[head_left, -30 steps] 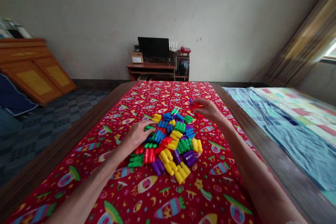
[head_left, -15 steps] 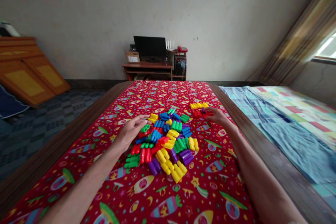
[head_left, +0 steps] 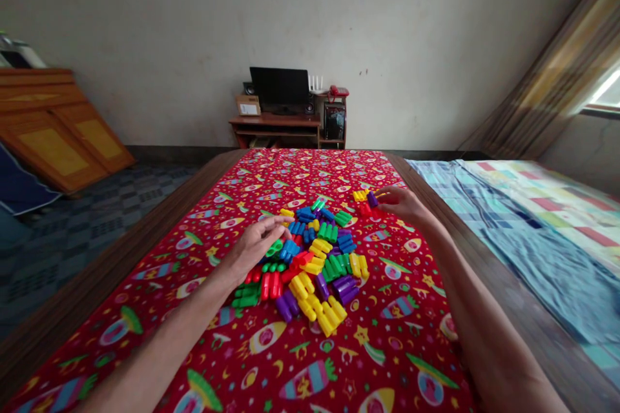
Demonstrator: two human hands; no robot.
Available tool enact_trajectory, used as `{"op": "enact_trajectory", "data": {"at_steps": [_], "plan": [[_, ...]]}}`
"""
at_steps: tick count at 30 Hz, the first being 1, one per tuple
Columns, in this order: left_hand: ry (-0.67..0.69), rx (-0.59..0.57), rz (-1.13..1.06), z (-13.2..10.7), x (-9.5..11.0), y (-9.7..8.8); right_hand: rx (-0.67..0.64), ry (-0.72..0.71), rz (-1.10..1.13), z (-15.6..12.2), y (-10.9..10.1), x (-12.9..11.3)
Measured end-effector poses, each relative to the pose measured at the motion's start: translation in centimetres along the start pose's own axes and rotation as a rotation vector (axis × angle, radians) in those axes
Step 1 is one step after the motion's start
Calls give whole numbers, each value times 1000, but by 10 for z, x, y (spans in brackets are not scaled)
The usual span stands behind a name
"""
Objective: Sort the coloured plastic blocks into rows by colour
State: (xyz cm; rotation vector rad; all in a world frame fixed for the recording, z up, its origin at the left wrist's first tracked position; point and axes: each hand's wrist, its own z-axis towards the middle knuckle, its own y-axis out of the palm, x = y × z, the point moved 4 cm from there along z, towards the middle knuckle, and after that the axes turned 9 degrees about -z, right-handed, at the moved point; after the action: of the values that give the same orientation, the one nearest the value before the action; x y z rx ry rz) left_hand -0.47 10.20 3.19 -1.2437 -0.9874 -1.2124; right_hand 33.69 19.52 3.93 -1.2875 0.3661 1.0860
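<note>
My left hand (head_left: 256,245) reaches over the left side of a heap of plastic building blocks, fingers stretched out, with no block plainly gripped. Under and beside its fingertips lie a green block (head_left: 274,248), a blue block (head_left: 289,250) and a partly covered yellow block (head_left: 287,213). Off to the right of the heap, my right hand (head_left: 398,202) pinches a purple block (head_left: 372,199) at its fingertips. That block stands upright close to a yellow block row (head_left: 361,195) and a red block (head_left: 364,210); whether it touches them I cannot tell.
A red patterned cloth (head_left: 305,381) covers the table, whose brown wooden edge (head_left: 504,271) shows at the right. Beyond stands a desk (head_left: 276,120) with a monitor (head_left: 279,89). A bed (head_left: 533,232) is on the right, a wooden cabinet (head_left: 58,129) on the left.
My left hand has moved right, further over the heap, covering more of the yellow and red blocks. My right hand has shifted slightly, and the purple block now shows more plainly upright.
</note>
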Motion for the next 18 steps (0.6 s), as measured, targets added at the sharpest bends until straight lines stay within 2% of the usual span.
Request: {"op": "enact_trajectory", "data": {"at_steps": [2, 5, 7, 9, 12, 16, 18], "plan": [[-17, -40, -26, -7, 9, 12, -131, -74, 119, -1, 22, -33], [-58, -137, -97, -19, 18, 30, -258, -228, 96, -14, 63, -90], [-46, -125, -101, -24, 21, 35, -272, -351, -14, -26, 86, -123], [7, -49, -47, -26, 23, 34, -220, -438, -106, -35, 99, -144], [76, 67, 16, -27, 23, 30, -189, -493, -207, -42, 105, -152], [110, 161, 0, -25, 24, 26, -217, -526, -271, -41, 105, -143], [109, 239, -43, -23, 25, 17, -236, -556, -286, -39, 105, -140]]}}
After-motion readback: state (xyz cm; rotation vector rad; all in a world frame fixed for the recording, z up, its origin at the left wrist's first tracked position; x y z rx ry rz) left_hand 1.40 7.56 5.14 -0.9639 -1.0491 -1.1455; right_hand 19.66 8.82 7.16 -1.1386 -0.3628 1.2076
